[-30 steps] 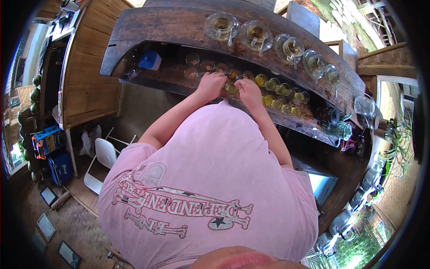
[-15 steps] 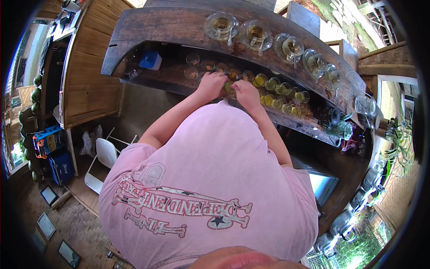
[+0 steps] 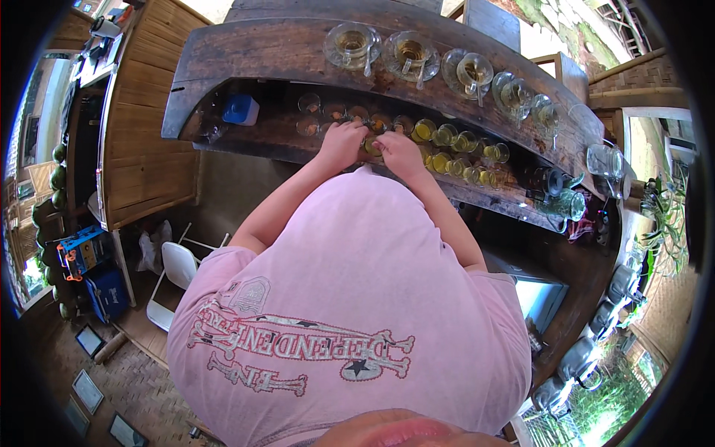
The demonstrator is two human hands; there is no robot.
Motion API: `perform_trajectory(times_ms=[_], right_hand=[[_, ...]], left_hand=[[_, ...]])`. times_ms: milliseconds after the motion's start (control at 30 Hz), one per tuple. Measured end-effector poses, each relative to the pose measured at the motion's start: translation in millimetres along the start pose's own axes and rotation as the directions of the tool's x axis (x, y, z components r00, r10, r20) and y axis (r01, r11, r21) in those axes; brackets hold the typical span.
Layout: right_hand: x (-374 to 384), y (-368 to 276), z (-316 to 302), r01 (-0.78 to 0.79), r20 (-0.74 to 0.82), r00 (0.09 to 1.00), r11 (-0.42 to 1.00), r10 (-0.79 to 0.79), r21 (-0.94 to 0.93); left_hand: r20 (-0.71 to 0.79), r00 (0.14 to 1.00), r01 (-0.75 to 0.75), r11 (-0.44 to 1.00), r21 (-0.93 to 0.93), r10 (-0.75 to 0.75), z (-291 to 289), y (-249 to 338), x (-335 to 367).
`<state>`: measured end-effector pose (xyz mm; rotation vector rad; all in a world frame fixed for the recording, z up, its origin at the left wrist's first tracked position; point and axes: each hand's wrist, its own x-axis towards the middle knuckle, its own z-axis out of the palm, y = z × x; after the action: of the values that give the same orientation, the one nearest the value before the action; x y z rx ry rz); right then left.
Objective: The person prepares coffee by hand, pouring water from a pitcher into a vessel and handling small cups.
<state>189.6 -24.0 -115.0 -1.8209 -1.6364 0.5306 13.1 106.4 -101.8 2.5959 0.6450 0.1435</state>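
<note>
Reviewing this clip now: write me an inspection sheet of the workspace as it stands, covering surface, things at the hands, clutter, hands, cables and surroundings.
Surface: dark wooden counter with a lower shelf.
Things at the hands: a small glass with yellowish contents; more small glasses stand in rows to its right, many with yellow contents.
Clutter: blue-and-white container at the shelf's left end; glass cups on saucers with spoons on the counter top.
Hands: left hand and right hand meet around the small glass; whether the fingers grip it, cannot tell.
Cables: nothing seen that is clearly one.
Surroundings: wooden cabinet, white chair and blue box at left.
</note>
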Motion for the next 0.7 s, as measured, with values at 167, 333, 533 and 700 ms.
perform_trajectory(times_ms=[167, 333, 533, 700], right_hand=[[3.3, -0.8, -7.3, -0.048, -0.108, 0.993, 0.999, 0.051, 0.026], [1.0, 2.6, -1.2, 0.026, -0.040, 0.999, 1.000, -0.026, 0.003], [7.7, 1.1, -9.7, -0.040, -0.151, 0.987, 0.998, 0.047, 0.047], [4.9, 0.1, -10.1, 0.011, -0.054, 0.998, 1.000, -0.011, -0.003]], left_hand=[[-0.028, 1.000, -0.008, 1.000, -0.003, 0.008, -3.4, 1.5, 0.8], [-0.029, 1.000, 0.004, 1.000, -0.017, -0.005, -3.5, 3.7, 2.2], [0.006, 1.000, 0.015, 1.000, -0.019, -0.015, -5.4, 2.3, 3.3], [0.010, 1.000, 0.011, 1.000, -0.008, -0.011, -2.7, -1.6, 3.1]])
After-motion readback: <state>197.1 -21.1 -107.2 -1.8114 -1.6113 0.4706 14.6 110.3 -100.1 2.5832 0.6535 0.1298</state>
